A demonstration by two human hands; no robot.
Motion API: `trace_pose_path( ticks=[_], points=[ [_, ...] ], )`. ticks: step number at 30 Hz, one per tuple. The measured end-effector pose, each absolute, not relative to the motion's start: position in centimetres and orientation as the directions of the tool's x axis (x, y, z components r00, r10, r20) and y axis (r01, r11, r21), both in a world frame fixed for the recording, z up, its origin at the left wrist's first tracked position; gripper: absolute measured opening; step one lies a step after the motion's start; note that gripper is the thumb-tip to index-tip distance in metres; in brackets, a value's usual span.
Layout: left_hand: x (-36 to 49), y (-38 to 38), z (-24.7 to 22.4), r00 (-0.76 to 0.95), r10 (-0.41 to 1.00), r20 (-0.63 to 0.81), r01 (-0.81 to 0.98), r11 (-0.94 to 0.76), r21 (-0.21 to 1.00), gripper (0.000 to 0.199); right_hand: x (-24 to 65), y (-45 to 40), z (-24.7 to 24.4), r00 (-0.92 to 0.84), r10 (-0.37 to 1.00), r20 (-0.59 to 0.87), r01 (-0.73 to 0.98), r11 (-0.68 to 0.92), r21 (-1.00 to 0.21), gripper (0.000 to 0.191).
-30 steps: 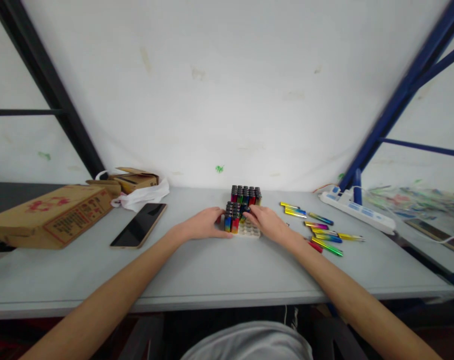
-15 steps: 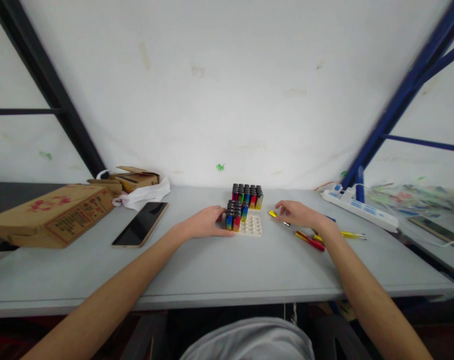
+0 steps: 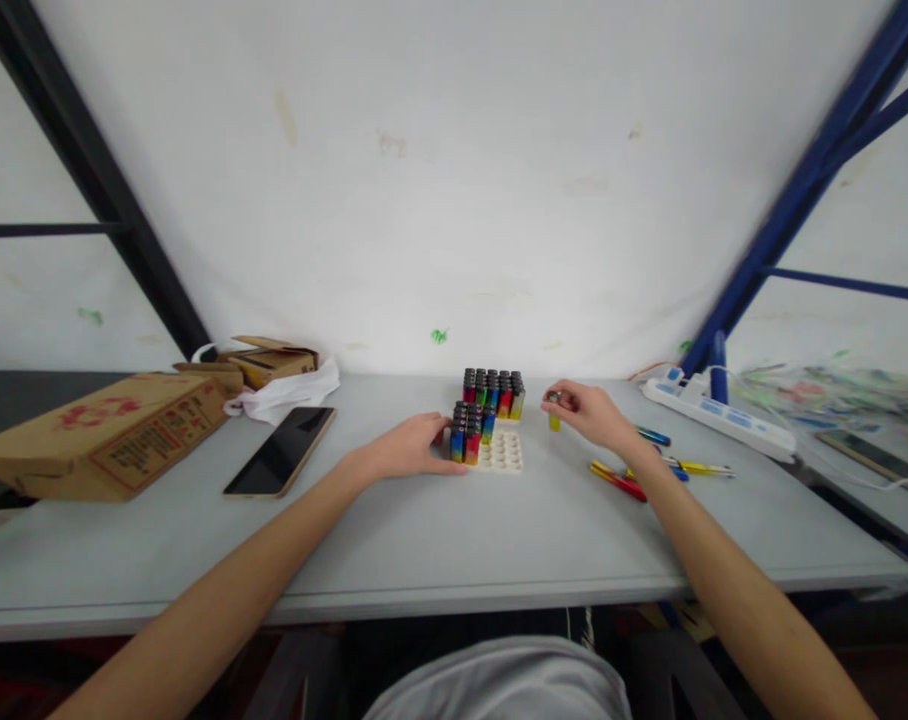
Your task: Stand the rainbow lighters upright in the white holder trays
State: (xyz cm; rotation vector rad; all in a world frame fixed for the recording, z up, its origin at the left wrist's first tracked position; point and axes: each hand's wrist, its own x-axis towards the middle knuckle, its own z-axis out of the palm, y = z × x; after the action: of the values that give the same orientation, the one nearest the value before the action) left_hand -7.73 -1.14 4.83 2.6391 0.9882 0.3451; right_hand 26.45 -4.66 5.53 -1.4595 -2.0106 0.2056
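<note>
A white tray with round holes [image 3: 508,455] lies on the table, its left part filled with upright multicoloured lighters [image 3: 466,445]. My left hand [image 3: 416,446] rests against the left side of these lighters, thumb and fingers apart around their edge. Behind them stands a second block of upright lighters [image 3: 493,392]. Right of the tray, my right hand [image 3: 583,410] pinches a yellow lighter [image 3: 554,423], held upright with its metal top at the fingertips. Loose lighters, red and yellow [image 3: 619,481] and blue [image 3: 653,435], lie near my right forearm.
A black phone [image 3: 281,450] lies on the left, beside a large cardboard box [image 3: 105,430], a smaller open box [image 3: 274,360] and a white plastic bag [image 3: 293,391]. A white power strip [image 3: 720,415] lies at the right, near a blue metal frame [image 3: 784,210].
My right hand has picked up the yellow lighter from the table and turned it upright. The left hand stays beside the lighters in the tray.
</note>
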Motion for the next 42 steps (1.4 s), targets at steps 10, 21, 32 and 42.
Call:
trace_pose_path(
  ticks=[10, 21, 32, 42],
  points=[
    [-7.9, -0.9, 4.3, 0.729, 0.665, 0.162, 0.576, -0.724, 0.379, 0.066, 22.9, -5.9, 5.9, -0.402, 0.868, 0.291, 0.454, 0.465, -0.760, 0.046],
    [-7.7, -1.3, 4.9, 0.733, 0.661, 0.160, 0.564, -0.722, 0.402, 0.062, 21.8, -5.4, 4.4, -0.151, 0.977, 0.148, 0.385, 0.196, -0.902, 0.050],
    [-7.7, -1.3, 4.9, 0.734, 0.661, 0.157, 0.569, -0.724, 0.389, 0.061, 19.9, -5.7, 4.2, 0.017, 0.936, 0.351, 0.689, 0.243, -0.683, 0.042],
    [-7.8, -1.2, 5.0, 0.742, 0.657, 0.137, 0.565, -0.722, 0.399, 0.065, 19.8, -5.8, 4.3, -0.040, 0.913, 0.406, 0.686, 0.320, -0.654, 0.044]
  ],
)
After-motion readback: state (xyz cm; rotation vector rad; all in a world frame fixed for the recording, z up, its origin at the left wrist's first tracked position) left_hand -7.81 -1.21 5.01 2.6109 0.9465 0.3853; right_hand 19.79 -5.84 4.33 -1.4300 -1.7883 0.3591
